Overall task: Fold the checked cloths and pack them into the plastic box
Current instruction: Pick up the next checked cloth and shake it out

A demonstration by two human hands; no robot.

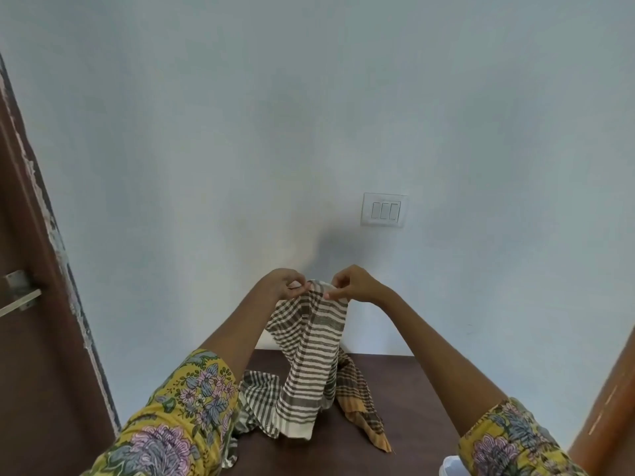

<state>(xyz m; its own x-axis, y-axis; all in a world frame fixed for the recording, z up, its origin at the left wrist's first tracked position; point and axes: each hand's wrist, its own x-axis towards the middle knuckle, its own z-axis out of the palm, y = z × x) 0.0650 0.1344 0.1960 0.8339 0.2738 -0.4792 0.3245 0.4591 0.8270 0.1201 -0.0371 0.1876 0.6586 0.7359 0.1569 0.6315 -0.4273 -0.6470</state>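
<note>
We hold the brown-and-white checked cotton cloth (311,355) up in front of the pale blue wall (309,115), our left hand (285,283) pinching one top corner and our right hand (354,283) pinching the other, fingers curled on the fabric and the two hands close together, just apart. The cloth hangs straight down from both hands, its long axis vertical, its lower end draping onto the dark brown wooden table (412,407) below them. Beneath the hanging cloth lie two more: a green-and-white checked cloth (257,389) below our left hand and an orange-and-brown checked cloth (360,403) below our right. A white plastic rim (450,467), probably the box, shows near our right elbow, so the right hand looks nearer to it. We judge the next fold turns on bringing the two held corners together or lowering the cloth flat
</note>
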